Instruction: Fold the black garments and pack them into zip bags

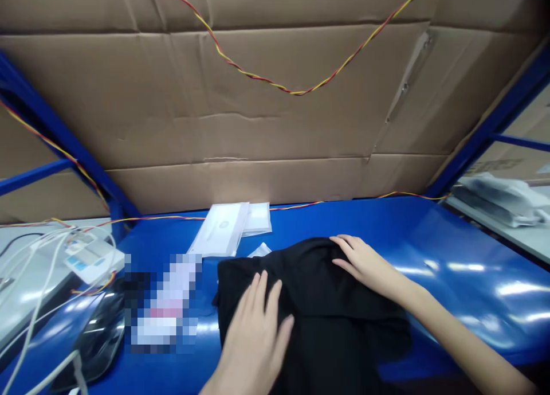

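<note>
Black cloth (318, 303) lies in a bunched, partly folded heap on the blue table (344, 220), its lower part running out of the bottom of the view. My left hand (255, 326) rests flat on the cloth's left side with the fingers spread. On its upper right part lies my right hand (365, 266), fingers apart and palm down. Neither hand grips anything that I can see. A small piece of white material (260, 250) sticks out behind the cloth's back edge.
White packets (221, 229) lie at the table's back. To the left are a blurred-out item (172, 303), a black plastic bag (101, 332), a white device (92, 257) and white cables. Plastic-wrapped items (502, 200) sit at the right. Cardboard (275, 120) stands behind.
</note>
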{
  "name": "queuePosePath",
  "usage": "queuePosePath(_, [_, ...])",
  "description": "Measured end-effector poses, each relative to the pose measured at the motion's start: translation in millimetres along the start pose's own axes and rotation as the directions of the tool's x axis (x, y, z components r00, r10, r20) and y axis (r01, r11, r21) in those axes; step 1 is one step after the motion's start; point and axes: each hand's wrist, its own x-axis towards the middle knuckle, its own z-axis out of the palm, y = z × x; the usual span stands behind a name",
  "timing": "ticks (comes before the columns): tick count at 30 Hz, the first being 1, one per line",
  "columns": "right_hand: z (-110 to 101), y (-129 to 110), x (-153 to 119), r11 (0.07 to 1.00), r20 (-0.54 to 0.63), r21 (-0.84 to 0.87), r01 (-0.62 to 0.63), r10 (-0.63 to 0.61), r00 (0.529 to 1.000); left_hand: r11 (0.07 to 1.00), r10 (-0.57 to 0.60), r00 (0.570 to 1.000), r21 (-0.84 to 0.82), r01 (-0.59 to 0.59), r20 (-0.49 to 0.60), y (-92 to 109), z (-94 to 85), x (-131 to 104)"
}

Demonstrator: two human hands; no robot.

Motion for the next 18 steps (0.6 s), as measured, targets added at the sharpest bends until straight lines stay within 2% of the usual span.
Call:
queuePosePath(3, [-16, -1, 8, 0.998, -0.024, -0.053, 0.042, -0.044, 0.999, 0.993, -0.121, 0.993, -0.011, 0.121, 0.009, -21, -17.4, 18])
queuePosePath(5, [-30, -13, 20, 0.995, -0.033, -0.030, 0.092, -0.093, 0.995, 0.992, -0.130, 0.991, -0.007, 0.130, 0.017, -33, -20.2, 22])
queuePosePath(9, [-49, -61, 58, 0.969, 0.022, 0.178, 0.170, -0.177, 0.984, 0.999, -0.016, 1.000, 0.032, 0.015, 0.026, -40, -0.4, 11])
queuePosePath(13, [-33, -102, 102, 0.942, 0.152, 0.298, 0.152, -0.204, 0.967, 0.999, 0.016, 0.998, 0.046, -0.018, 0.054, -33, 22.3, -5])
queuePosePath(18, [-1, -117, 136, 0.898, 0.267, 0.431, 0.091, -0.223, 0.938, 0.999, -0.049, 0.996, 0.012, 0.048, 0.076, -31, 21.8, -8])
